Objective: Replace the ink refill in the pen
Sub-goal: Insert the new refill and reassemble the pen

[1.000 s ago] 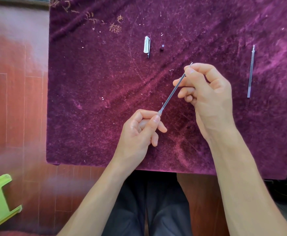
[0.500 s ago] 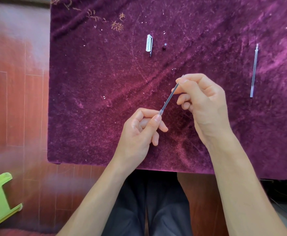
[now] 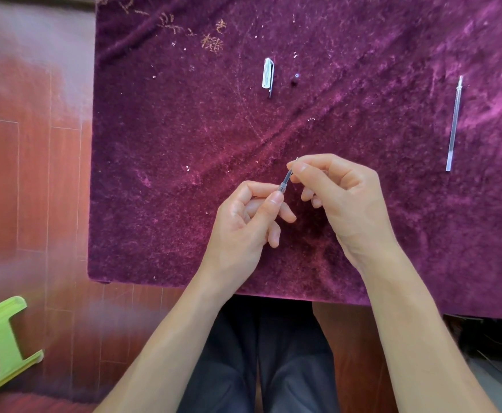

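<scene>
cap (image 3: 267, 74) left of tip (image 3: 295, 79) | spare refill (image 3: 454, 123) far right | all on cloth (image 3: 160, 162)

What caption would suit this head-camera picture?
Two hands, left and right, push a refill into a pen barrel above purple cloth.

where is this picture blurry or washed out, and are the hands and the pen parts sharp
Head view: the wooden floor on the left is smeared and hazy, the purple cloth glares pale at far right; the left hand, right hand, refill, pen cap and spare refill stay sharp.
</scene>
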`<state>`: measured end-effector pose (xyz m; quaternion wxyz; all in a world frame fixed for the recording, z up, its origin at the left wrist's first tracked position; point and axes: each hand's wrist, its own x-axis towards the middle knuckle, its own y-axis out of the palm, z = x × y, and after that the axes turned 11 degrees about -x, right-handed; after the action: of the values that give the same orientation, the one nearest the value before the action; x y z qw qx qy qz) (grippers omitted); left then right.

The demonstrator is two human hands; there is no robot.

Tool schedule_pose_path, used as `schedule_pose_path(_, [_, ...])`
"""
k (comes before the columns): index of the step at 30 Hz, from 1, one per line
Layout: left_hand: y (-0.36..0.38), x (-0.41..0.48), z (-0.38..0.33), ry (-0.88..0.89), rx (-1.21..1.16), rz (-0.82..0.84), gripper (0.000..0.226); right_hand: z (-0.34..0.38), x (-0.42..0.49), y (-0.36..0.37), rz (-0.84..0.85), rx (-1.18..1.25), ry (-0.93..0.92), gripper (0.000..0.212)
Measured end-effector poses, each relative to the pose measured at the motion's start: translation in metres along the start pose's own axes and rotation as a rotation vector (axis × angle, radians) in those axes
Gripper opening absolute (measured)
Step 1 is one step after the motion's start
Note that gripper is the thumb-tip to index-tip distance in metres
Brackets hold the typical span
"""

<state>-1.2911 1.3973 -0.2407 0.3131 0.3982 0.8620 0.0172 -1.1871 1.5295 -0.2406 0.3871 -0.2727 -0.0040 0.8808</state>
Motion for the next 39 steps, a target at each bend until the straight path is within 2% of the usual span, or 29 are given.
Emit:
schedule_pose_path(24, [0.001, 0.007, -0.008, -0.025, -0.023, -0.024, 0.017, 0.002, 0.002, -0.002, 0.108, -0.1, 0.001, 0.017])
schedule_pose_path(26, [0.002, 0.009, -0.01, -0.037, -0.049, -0.031, 0.017, 0.007, 0.009, -0.007, 0.057, -0.113, -0.009, 0.014])
schedule_pose_path(29, [0.003, 0.013, -0.014, -0.035, -0.072, -0.041, 0.014, 0.016, 0.031, -0.012, -0.166, -0.193, -0.045, 0.012])
schedule_pose_path(31, [0.003, 0.015, -0.016, -0.024, -0.075, -0.044, 0.013, 0.021, 0.049, -0.01, -0.25, -0.306, -0.091, 0.014])
schedule_pose_path(35, [0.003, 0.019, -0.018, -0.019, -0.091, -0.054, 0.012, 0.03, 0.082, -0.006, -0.298, -0.522, -0.177, 0.021])
schedule_pose_path(39, [0.0, 0.021, -0.019, -0.022, -0.113, -0.072, 0.013, 0.035, 0.102, 0.001, -0.305, -0.614, -0.239, 0.023])
